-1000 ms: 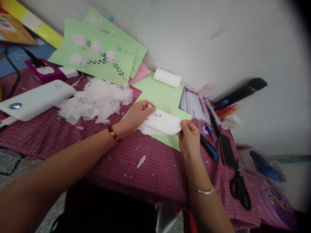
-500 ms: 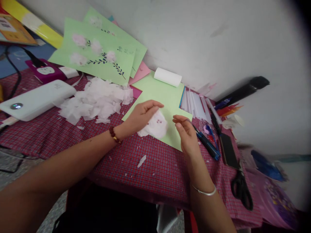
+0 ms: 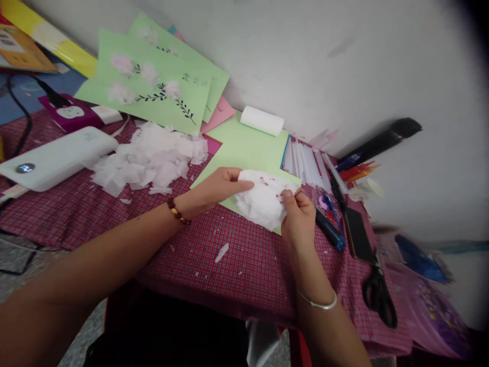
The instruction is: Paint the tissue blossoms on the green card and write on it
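Both hands hold one piece of white tissue paper (image 3: 263,200) with small red marks, above a light green paper sheet (image 3: 248,150) on the red checked tablecloth (image 3: 244,255). My left hand (image 3: 217,187) pinches the tissue's left edge with thumb and fingers. At the tissue's right edge, my right hand (image 3: 300,216) is closed on it. The tissue hangs slightly crumpled between them.
A heap of white tissue scraps (image 3: 148,157) lies left, beside a white power bank (image 3: 53,158). Green sheets with pink tissue flowers (image 3: 153,86) lean on the wall. A tissue roll (image 3: 262,120), white strips (image 3: 305,165), pens (image 3: 329,230) and black scissors (image 3: 376,298) lie to the right.
A second ago both hands stretched the tissue flat. The right hand then let go while the left bunched it. Now the right hand grips it again.
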`<state>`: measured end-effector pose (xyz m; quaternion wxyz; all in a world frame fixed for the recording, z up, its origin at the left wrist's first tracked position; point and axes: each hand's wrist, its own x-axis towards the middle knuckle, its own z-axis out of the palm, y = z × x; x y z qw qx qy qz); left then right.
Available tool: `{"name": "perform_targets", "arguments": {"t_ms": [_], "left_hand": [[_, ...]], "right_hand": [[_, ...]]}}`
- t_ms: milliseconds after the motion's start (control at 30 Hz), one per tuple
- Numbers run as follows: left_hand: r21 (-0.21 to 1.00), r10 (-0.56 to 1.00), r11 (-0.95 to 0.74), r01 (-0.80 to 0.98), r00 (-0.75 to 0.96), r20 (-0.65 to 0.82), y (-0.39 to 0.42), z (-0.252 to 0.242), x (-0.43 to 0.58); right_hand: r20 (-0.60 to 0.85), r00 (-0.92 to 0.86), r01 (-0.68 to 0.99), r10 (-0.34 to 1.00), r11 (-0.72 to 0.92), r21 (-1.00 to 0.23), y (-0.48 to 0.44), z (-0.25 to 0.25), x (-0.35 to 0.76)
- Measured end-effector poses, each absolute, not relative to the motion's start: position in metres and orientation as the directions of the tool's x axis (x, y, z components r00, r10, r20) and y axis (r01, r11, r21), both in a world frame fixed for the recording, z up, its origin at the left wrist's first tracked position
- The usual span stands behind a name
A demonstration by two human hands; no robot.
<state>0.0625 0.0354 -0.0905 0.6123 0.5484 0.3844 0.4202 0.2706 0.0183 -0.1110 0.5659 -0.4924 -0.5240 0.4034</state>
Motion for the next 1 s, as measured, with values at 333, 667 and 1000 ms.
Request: {"name": "perform_targets", "arguments": {"t_ms": [333, 667, 1000], "left_hand": [[0.992, 0.986, -0.124, -0.006, 0.114, 0.123, 0.028, -0.084, 0.07], [0.855, 0.916, -0.401, 0.328, 0.123, 0.382, 0.029, -0.078, 0.064], [0.848, 0.918, -0.393, 0.355, 0.209, 0.338, 0.027, -0.076, 0.062]], "right_hand": [[0.098, -0.152, 0.149, 0.983, 0.121, -0.981, 0.007, -0.097, 0.261], [0.075, -0.198, 0.21, 0.977, 0.117, -0.971, 0.011, -0.105, 0.269], [0.154, -0.28, 0.17, 0.948, 0.207, -0.963, 0.013, -0.092, 0.273]]}}
